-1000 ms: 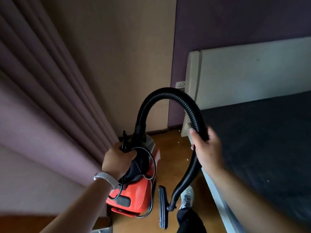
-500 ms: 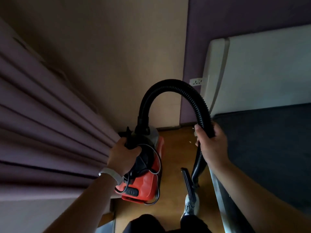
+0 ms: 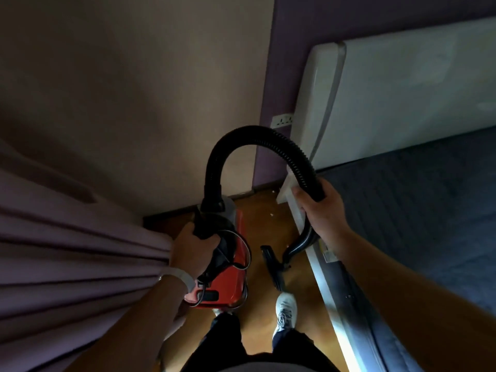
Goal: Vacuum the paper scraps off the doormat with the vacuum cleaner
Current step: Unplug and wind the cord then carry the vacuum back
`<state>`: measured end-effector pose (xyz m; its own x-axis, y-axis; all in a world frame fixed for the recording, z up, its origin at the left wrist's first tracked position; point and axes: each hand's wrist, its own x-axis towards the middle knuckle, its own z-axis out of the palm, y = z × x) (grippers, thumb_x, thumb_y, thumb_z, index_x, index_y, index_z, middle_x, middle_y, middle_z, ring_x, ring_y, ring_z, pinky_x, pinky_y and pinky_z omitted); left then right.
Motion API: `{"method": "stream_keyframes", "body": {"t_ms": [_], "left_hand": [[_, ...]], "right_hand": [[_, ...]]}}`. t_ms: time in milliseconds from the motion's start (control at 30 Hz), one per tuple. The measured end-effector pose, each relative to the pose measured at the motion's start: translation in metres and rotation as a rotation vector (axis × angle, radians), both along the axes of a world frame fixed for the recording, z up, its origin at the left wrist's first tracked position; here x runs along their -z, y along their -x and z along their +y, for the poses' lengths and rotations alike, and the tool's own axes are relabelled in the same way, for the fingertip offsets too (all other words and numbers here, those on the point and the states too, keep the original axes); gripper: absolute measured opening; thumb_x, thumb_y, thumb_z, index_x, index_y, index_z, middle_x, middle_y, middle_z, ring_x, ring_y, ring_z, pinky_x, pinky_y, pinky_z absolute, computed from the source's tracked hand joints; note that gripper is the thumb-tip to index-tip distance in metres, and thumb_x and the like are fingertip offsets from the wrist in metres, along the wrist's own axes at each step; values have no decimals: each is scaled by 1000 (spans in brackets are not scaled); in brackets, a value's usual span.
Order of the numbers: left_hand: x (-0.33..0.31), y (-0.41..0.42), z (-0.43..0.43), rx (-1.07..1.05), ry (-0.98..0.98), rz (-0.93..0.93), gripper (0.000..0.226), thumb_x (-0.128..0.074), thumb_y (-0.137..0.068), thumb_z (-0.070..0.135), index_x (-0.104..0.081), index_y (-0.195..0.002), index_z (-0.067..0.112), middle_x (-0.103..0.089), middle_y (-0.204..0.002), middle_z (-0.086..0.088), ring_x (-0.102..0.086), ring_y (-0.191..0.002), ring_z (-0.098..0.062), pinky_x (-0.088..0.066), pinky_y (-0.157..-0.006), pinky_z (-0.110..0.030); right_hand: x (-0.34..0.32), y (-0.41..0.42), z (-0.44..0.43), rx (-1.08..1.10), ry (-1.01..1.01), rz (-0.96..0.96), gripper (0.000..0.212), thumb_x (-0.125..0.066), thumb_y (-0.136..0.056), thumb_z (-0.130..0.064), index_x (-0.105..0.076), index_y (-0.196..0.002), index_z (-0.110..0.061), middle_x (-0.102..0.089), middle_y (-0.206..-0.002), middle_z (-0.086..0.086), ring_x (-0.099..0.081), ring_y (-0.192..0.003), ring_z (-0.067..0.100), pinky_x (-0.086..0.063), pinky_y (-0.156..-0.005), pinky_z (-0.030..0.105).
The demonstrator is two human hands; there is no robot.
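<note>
There is one view only, from a wide-angle camera on the person's head, looking forward and steeply down over both forearms into a narrow strip of wooden floor. It sits close above the red vacuum cleaner, which lies just below the middle of the picture. Left of the vacuum cleaner the curtain fills the frame edge, right of it the bed, and beyond it the room corner, bent by the lens.

Pleated mauve curtain hangs at my left. A white headboard stands against the purple wall, a socket just beside it, above the dark mattress.
</note>
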<state>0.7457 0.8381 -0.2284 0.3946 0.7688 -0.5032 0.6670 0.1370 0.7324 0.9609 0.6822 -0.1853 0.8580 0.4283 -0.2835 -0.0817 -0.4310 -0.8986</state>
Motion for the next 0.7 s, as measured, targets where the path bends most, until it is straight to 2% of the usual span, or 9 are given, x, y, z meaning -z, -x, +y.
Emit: {"method": "stream_keyframes", "body": {"t_ms": [67, 167, 300, 400, 467, 533, 700], "left_hand": [[13, -5, 14, 6, 35, 9, 25, -75, -80, 21, -55, -95, 23, -64, -84, 2, -63, -80, -22, -49, -65, -28], [42, -12, 29, 30, 66, 56, 32, -72, -67, 36, -55, -93, 27, -67, -90, -2, -65, -85, -25, -55, -76, -40], [78, -29, 44, 32, 91, 111, 23, -74, -78, 20, -54, -91, 19, -65, -87, -6, -64, -84, -29, -45, -69, -31], [117, -47, 55, 70, 97, 186, 33, -74, -73, 30, -55, -97, 17, -65, -91, -8, -63, -85, -31, -50, -74, -36], [152, -56, 60, 98, 90, 227, 41, -71, -65, 38, -56, -98, 18, -67, -92, -8, -64, -85, -32, -54, -78, -41], [184, -65, 62, 127, 83, 260, 39, -74, -66, 35, -56, -98, 19, -67, -90, -6, -65, -84, -29, -54, -77, -40], [247, -92, 65, 172, 63, 302, 29, -76, -77, 25, -53, -94, 19, -62, -79, -2, -60, -72, -24, -44, -63, -29]], "right_hand": [[7, -3, 13, 23, 38, -11, 16, -76, -85, -34, -62, -88, -28, -64, -69, -3, -60, -59, 12, -50, -57, 31], [24, -8, 33, 49, 61, -26, 15, -75, -85, -35, -61, -87, -31, -64, -70, -7, -60, -59, 7, -50, -57, 28], [54, -20, 60, 57, 103, -49, 16, -73, -86, -36, -57, -84, -32, -60, -72, -9, -56, -56, -5, -46, -52, 16], [83, -35, 74, 54, 86, -38, 16, -74, -87, -30, -58, -88, -28, -60, -73, -9, -56, -56, -9, -41, -47, 8], [105, -46, 82, 48, 70, -29, 16, -75, -87, -28, -58, -90, -26, -59, -71, -10, -56, -56, -10, -41, -47, 8], [128, -57, 89, 44, 55, -32, 18, -75, -86, -28, -58, -87, -28, -58, -69, -10, -55, -54, -7, -42, -47, 10], [188, -83, 92, 11, 54, -54, 19, -76, -83, -33, -57, -84, -33, -59, -67, -9, -55, -56, 6, -45, -49, 26]]}}
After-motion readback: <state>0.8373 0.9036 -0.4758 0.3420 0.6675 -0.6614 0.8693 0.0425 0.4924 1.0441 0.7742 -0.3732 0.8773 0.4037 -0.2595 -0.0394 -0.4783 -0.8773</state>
